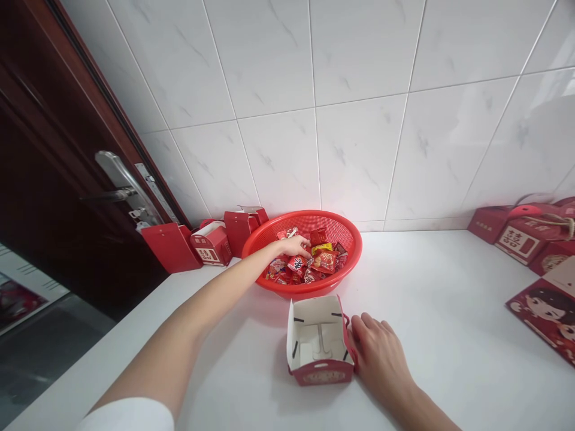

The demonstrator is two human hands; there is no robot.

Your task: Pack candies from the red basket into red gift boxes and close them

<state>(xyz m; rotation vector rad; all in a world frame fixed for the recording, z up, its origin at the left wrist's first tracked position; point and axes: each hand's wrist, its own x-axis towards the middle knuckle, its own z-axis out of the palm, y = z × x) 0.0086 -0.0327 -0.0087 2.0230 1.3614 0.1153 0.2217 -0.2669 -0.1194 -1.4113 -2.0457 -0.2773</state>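
Observation:
My left hand (296,246) reaches into a red plastic basket (354,251), its fingers curled down onto wrapped candies. A red candy packet with white lettering (297,264) lies right under the fingertips, and the thumb and fingers close at it. Several other packets surround it, among them a red and gold packet (324,261) and a yellow one (321,247). In front of the basket stands an open red candy box (321,376) with a white inside and nothing in it. My right hand (380,353) rests on the table with curled fingers against the box's right side, gripping it there.
Folded red boxes (213,245) and a red bag-like carton (173,246) stand at the back left by the dark door (67,149). More red boxes (516,239) and a printed carton (548,311) lie at the right. A tiled wall (359,149) bounds the white table (431,287).

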